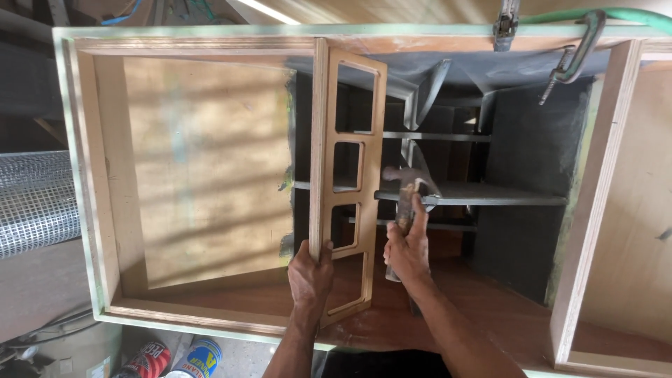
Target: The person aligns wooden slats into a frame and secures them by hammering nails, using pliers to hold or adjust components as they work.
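Cabinet carcass point(105, 210) fills the view, plywood, green-edged, open face toward the camera. Plywood back panel on the left bay, dark painted shelves point(490, 192) on the right. G-clamp point(577, 59) on the top edge. Wire mesh roll point(31, 203) outside left.

Cut-out plywood frame point(348, 175) stands upright mid-cabinet, three window openings. Looks stiff and light, thin rails likely to crack under a hard knock; best held at the solid outer stile.

Left hand point(310, 274) has fingers wrapped round the frame's lower edge. Right hand point(408, 252) has fingers closed on the hammer point(408, 192) handle, head near the shelf edge.

Swing room tight: shelves just right, frame just left.
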